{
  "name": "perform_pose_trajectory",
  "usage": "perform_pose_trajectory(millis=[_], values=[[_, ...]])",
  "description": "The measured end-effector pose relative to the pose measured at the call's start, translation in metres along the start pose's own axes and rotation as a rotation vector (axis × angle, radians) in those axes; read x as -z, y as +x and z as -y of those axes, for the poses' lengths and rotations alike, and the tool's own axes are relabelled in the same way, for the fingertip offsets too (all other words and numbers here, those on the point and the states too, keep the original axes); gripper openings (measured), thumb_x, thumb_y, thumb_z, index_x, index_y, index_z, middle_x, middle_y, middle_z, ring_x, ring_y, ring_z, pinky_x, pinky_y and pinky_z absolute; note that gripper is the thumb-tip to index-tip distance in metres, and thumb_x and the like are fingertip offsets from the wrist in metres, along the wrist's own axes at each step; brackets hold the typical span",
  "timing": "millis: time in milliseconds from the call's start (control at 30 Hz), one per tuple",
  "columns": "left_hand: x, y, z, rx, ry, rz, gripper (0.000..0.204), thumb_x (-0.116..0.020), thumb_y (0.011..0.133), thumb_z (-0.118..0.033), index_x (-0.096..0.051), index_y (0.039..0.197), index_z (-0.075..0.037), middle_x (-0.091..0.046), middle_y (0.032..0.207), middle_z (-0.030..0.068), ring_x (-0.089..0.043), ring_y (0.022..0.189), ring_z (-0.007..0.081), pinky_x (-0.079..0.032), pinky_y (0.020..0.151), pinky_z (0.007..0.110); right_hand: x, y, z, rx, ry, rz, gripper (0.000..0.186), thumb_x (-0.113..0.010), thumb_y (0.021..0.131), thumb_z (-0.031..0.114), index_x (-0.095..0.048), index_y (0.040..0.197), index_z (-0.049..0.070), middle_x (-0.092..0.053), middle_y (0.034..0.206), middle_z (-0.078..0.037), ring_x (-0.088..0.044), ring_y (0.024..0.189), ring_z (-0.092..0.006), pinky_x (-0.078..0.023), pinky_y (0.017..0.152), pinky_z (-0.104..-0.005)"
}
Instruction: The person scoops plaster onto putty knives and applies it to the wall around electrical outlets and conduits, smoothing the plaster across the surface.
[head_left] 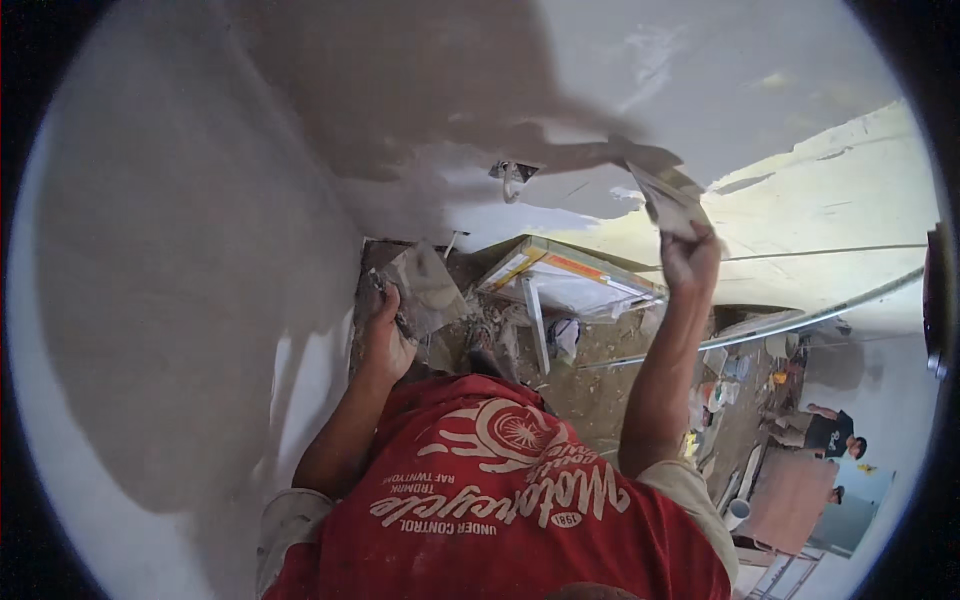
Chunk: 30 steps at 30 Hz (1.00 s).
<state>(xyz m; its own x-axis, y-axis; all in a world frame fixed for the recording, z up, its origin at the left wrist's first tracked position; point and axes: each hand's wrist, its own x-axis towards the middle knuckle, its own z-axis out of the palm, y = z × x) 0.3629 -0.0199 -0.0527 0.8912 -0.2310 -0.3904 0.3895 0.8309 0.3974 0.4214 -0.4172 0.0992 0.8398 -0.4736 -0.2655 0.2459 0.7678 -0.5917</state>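
My left hand [390,338] is closed round a flat, plaster-smeared plasterer's blade [428,288], held out from my body near the corner of the walls. My right hand [690,258] grips a wide putty knife [668,196], raised to the wall [610,70] in front of me. Its blade is at the wall surface, where damp grey plaster borders a paler yellowish patch; contact cannot be made out exactly. Left of the putty knife, a wall opening [513,172] has a white pipe end sticking out.
Below the opening a framed panel [580,275] is propped with a strut [535,325]. A long metal bar [790,327] slants across the right side. Rubble lies on the floor [590,400]. Farther right are a person in dark clothes [830,433] and a brownish board [790,498].
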Motion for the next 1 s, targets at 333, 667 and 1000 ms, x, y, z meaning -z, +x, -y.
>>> perform_pose_trajectory(millis=[333,667,1000], values=[[-0.003,-0.014,-0.002,0.057,-0.002,0.043,0.047,-0.050,0.095,-0.031,-0.037,0.135,-0.009,-0.047,0.130,0.0078,-0.046,0.121,0.0256,-0.038,0.102,0.043,0.130,0.057,-0.141,-0.254,-0.051,-0.274,0.044,-0.046,0.077,0.001,-0.043,0.120,-0.001,-0.050,0.122,-0.020,-0.049,0.115,-0.0369,-0.039,0.099,-0.0575],[0.005,0.000,-0.001,0.086,-0.024,0.068,0.042,-0.051,0.095,-0.027,-0.038,0.133,-0.014,-0.049,0.127,0.0047,-0.048,0.119,0.0222,-0.040,0.099,0.042,0.011,0.052,-0.035,-0.153,0.024,-0.080,0.041,-0.036,0.085,0.006,-0.038,0.121,-0.014,-0.042,0.126,-0.035,-0.042,0.120,-0.0483,-0.035,0.104,-0.0587],[-0.021,0.005,-0.001,0.108,0.013,0.085,0.038,-0.048,0.096,-0.026,-0.040,0.131,-0.012,-0.051,0.125,0.0054,-0.050,0.116,0.0216,-0.041,0.099,0.040,-0.028,-0.035,-0.018,0.161,-0.020,0.015,0.048,-0.044,0.079,-0.002,-0.041,0.127,-0.001,-0.046,0.130,-0.022,-0.045,0.122,-0.0363,-0.038,0.104,-0.0527]])
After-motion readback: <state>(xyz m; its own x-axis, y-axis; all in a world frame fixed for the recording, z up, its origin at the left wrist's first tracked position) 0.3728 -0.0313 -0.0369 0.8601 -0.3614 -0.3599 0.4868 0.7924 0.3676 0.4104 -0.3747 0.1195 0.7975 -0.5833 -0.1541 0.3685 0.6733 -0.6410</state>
